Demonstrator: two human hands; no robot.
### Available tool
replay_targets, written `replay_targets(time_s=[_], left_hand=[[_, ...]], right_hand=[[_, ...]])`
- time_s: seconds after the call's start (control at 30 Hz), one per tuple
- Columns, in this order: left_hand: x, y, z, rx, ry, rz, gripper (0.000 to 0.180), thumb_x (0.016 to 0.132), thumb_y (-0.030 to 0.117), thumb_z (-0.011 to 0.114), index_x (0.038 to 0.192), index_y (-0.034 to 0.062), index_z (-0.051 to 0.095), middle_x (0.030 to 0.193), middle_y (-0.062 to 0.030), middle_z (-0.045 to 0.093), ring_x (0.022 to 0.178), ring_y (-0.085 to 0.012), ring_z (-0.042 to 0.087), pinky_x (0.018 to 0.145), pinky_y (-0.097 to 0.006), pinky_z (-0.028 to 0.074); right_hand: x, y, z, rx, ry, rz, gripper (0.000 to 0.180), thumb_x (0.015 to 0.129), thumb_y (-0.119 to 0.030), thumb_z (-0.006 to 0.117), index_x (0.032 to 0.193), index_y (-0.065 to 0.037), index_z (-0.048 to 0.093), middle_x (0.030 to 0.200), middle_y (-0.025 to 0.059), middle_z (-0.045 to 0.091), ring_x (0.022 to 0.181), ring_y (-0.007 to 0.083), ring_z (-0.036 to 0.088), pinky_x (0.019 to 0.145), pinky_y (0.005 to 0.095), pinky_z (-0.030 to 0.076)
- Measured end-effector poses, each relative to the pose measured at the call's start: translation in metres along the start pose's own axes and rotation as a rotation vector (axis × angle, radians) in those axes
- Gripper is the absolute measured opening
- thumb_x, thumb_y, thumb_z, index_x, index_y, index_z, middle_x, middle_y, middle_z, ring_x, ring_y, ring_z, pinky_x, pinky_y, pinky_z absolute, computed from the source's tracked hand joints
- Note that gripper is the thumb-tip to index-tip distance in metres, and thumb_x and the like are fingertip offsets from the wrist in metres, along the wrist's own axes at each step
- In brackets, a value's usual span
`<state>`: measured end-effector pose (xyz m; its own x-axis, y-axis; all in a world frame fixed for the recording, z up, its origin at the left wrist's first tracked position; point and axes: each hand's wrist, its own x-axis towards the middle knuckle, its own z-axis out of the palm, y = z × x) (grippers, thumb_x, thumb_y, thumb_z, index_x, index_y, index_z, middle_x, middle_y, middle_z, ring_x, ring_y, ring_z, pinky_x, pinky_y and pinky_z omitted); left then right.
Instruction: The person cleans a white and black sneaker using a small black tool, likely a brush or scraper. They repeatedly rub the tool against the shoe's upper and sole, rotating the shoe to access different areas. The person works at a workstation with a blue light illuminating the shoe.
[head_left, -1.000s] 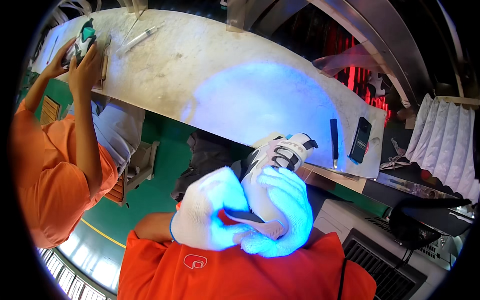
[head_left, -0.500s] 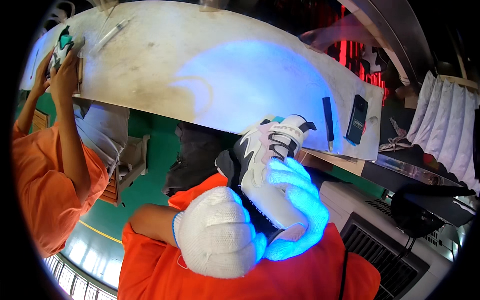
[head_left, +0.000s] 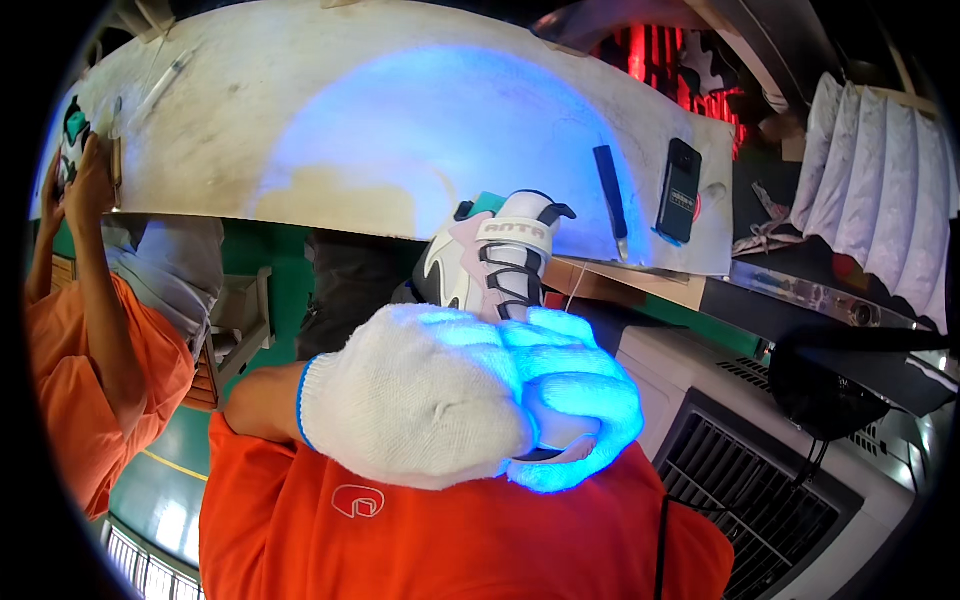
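A white sneaker [head_left: 510, 265] with pink and black panels and black laces is held close to my chest, its ankle collar toward the table and its toe toward me. My left hand [head_left: 420, 400], in a white knitted glove with a blue cuff edge, is closed over the shoe's left side and front. From the right, my right hand [head_left: 590, 390], gloved too and lit bright blue, wraps round the toe end. Between them the gloves hide most of the front half and the sole. A bit of teal [head_left: 487, 203] shows at the collar.
Blue light falls on the pale worktable [head_left: 230, 110]. A dark-handled slim tool [head_left: 608, 195] and a black phone [head_left: 679, 190] lie at its right. Left, a co-worker's hands [head_left: 88, 180] hold another shoe. A grey vented machine [head_left: 650, 400] stands to my right.
My left hand has moved up from beside the sole onto the shoe's side and front. The shoe has turned so its laces face up more. The whole view has shifted slightly.
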<state>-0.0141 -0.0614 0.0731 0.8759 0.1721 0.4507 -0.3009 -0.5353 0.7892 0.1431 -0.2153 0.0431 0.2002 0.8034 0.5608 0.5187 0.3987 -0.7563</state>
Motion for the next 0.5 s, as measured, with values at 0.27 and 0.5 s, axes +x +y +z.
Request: replay_targets(time_s=[0.27, 0.5], left_hand=[[0.000, -0.009, 0.032, -0.126, 0.069, 0.000, 0.031, 0.077, 0.037, 0.095, 0.091, 0.0208, 0.073, 0.087, -0.0061, 0.065, 0.077, -0.0305, 0.071, 0.062, -0.043, 0.055], [0.005, -0.012, 0.048, -0.162, 0.181, 0.070, 0.040, 0.070, 0.032, 0.098, 0.094, 0.0188, 0.069, 0.089, -0.0047, 0.063, 0.075, -0.0296, 0.070, 0.060, -0.041, 0.055]], right_hand=[[-0.018, 0.007, -0.011, 0.044, 0.027, 0.044, 0.060, 0.083, -0.037, 0.096, 0.122, 0.004, 0.077, 0.122, 0.0228, 0.080, 0.123, 0.0414, 0.074, 0.113, 0.0558, 0.053], [-0.031, 0.009, -0.016, 0.060, 0.048, 0.060, 0.060, 0.082, -0.035, 0.097, 0.122, 0.004, 0.077, 0.124, 0.0231, 0.080, 0.126, 0.0417, 0.073, 0.116, 0.0566, 0.051]])
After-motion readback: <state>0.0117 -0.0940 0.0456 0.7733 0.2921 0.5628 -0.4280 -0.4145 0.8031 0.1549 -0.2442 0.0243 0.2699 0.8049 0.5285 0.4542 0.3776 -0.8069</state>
